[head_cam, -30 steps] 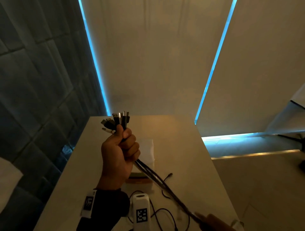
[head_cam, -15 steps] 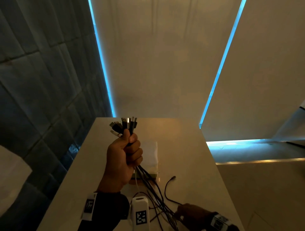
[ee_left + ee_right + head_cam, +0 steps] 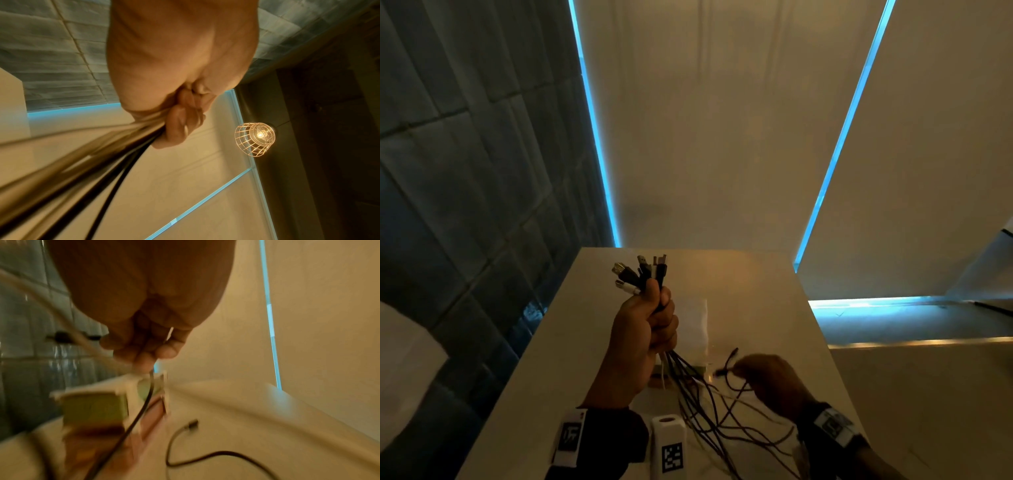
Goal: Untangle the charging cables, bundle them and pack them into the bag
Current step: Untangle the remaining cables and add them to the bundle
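Overhead, cables (image 3: 643, 274) in left hand (image 3: 643, 329); right hand (image 3: 774, 380) among strands.

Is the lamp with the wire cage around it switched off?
No, in the left wrist view the wire-cage lamp has a glowing bulb that shines warm yellow through its round mesh.

A pale table (image 3: 774, 308) stands against a cream wall crossed by two glowing blue light strips (image 3: 599, 144), with dark grey padded panels (image 3: 465, 171) on the left. On the table near the front edge stands a small white device (image 3: 668, 445) bearing a black-and-white square marker; the left wrist view shows a lit bulb in a wire cage lamp (image 3: 255, 139)
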The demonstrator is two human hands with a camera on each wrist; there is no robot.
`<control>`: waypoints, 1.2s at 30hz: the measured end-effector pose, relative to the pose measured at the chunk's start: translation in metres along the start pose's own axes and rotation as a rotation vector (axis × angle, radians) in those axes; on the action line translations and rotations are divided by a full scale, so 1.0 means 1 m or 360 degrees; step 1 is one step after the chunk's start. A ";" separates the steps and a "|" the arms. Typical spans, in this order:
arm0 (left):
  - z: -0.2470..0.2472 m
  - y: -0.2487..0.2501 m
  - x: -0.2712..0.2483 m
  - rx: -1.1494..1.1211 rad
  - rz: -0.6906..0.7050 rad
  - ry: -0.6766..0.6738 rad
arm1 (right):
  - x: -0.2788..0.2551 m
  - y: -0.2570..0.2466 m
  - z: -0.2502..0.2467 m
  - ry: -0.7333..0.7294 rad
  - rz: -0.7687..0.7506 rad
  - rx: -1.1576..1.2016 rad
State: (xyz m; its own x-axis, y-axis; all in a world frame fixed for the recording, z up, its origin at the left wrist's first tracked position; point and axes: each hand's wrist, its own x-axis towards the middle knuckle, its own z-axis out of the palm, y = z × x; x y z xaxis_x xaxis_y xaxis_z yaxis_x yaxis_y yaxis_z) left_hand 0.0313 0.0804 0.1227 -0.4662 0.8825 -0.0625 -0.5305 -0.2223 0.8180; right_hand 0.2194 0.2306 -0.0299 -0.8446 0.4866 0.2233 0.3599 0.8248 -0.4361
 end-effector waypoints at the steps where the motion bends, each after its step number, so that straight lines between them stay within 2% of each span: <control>1: 0.001 -0.001 0.000 0.0041 -0.0005 0.0008 | 0.013 -0.006 -0.010 0.0059 0.0072 0.0058; 4: 0.005 -0.004 0.003 0.0171 -0.0026 0.0051 | 0.032 -0.034 -0.035 0.0310 0.0092 0.0364; 7: 0.007 -0.008 0.006 0.0377 -0.0024 0.0114 | 0.045 -0.067 -0.056 0.0364 0.0100 0.0691; 10: 0.008 -0.013 0.005 0.0592 -0.0025 0.0130 | 0.048 -0.098 -0.066 0.0340 0.0127 0.1052; 15: 0.010 -0.016 0.000 0.0593 -0.0001 -0.0002 | 0.047 -0.128 -0.068 0.0347 0.0168 0.1359; 18: 0.010 -0.019 -0.002 0.0648 0.0082 0.0015 | 0.046 -0.132 -0.065 0.0274 0.0229 0.1518; 22: 0.008 -0.017 0.002 0.0536 0.0194 0.0182 | 0.039 -0.129 -0.059 0.0216 0.0213 0.1581; 28: 0.017 -0.019 -0.001 0.0673 0.0170 0.0147 | 0.044 -0.133 -0.061 0.0334 0.0086 0.1694; 36: 0.012 -0.014 0.005 0.0424 0.0271 0.0276 | 0.041 -0.113 -0.043 0.0170 -0.0015 0.1495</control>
State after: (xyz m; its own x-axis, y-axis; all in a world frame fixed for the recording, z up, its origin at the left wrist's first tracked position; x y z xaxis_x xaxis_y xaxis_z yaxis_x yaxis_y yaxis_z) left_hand 0.0448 0.0927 0.1181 -0.6574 0.7535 0.0100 -0.2426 -0.2242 0.9439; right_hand 0.1615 0.1694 0.0660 -0.7884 0.5432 0.2887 -0.1526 0.2819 -0.9472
